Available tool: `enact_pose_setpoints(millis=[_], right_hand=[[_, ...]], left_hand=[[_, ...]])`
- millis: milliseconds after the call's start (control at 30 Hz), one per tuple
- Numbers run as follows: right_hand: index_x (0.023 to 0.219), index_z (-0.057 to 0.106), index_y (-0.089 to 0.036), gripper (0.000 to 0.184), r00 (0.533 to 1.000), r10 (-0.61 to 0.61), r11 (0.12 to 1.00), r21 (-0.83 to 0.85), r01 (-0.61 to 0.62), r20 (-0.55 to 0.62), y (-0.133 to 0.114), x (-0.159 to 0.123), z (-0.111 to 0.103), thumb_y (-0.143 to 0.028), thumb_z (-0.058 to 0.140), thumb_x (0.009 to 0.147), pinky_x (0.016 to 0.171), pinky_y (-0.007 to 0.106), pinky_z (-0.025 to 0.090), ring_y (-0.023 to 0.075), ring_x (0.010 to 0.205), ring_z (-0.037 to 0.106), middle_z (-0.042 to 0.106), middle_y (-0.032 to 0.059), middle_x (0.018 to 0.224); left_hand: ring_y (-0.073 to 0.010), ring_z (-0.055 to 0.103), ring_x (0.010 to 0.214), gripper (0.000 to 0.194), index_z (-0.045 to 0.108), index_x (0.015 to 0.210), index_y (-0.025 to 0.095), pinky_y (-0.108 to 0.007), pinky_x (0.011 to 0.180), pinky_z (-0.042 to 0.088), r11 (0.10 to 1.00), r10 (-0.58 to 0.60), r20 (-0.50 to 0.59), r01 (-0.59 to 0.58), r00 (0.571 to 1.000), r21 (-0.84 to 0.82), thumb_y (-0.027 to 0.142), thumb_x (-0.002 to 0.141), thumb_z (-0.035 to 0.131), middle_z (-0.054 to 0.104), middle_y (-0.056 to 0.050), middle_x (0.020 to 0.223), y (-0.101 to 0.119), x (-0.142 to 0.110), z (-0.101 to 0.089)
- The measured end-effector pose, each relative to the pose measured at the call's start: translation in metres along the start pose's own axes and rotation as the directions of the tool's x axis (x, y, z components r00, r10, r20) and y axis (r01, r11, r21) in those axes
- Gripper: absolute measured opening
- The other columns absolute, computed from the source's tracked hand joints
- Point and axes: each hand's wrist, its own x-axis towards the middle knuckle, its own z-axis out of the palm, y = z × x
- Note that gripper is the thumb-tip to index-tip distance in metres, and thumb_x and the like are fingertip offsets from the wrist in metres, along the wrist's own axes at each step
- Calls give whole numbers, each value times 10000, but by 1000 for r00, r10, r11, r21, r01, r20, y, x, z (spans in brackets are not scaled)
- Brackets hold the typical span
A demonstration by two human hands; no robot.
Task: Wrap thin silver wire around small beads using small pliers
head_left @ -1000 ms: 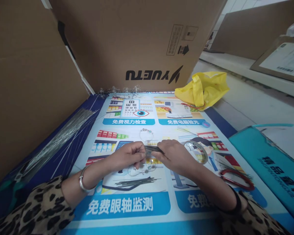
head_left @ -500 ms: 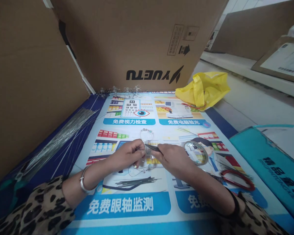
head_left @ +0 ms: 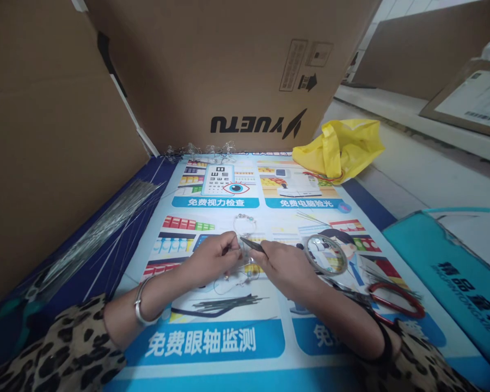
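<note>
My left hand [head_left: 218, 255] is closed in a pinch on a thin beaded wire [head_left: 243, 280], whose loops and small beads hang below the fingers. Dark pointed pliers [head_left: 252, 244] are held in my right hand [head_left: 285, 264], their tips right beside the left fingertips. Whether the tips grip the wire is too small to tell. Just beyond the hands lies a beaded wire ring [head_left: 245, 219]. A bunch of short dark wire pieces [head_left: 228, 303] rests on the printed sheet in front of me.
A tape roll [head_left: 343, 261] and red-handled scissors [head_left: 417, 311] lie right. Silver wires [head_left: 118, 209] and green-handled scissors [head_left: 23, 326] lie left. Tangled wire pieces [head_left: 212, 152] sit before a cardboard wall [head_left: 167, 71]. A yellow bag [head_left: 351, 147] and a teal bag [head_left: 424, 250] are at right.
The pliers have turned in my right hand and tilt more, tips up and left. My right forearm has shifted slightly, showing more of the red-handled scissors. My left hand stays nearly in place.
</note>
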Motion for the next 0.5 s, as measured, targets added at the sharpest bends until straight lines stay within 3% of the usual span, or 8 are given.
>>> enact_pose_setpoints(millis=[100,267,500], right_hand=[[815,536,-186,535,1000,7,1000,-9,-7,8,0,0,0,-533,141,917,553,258,301,187,707,607,648,61,768],[818,544,-191,526,1000,10,1000,-2,-10,10,0,0,-1,-527,152,919,542,261,290,189,706,605,645,56,767],[798,536,-192,548,1000,7,1000,6,-7,-15,-1,-1,-2,-544,132,914,523,264,265,190,693,608,651,51,762]], left_hand=[[-66,433,398,80,440,672,190,-182,425,322,998,-34,28,36,999,-50,186,747,469,494,81,453,0,0,-1],[-47,474,387,62,438,723,187,-177,385,347,991,-91,105,101,990,-92,226,764,464,622,31,710,-1,2,-3],[-35,415,330,86,475,845,193,-148,322,302,977,-127,159,151,979,-149,205,762,452,589,52,645,3,1,-3]])
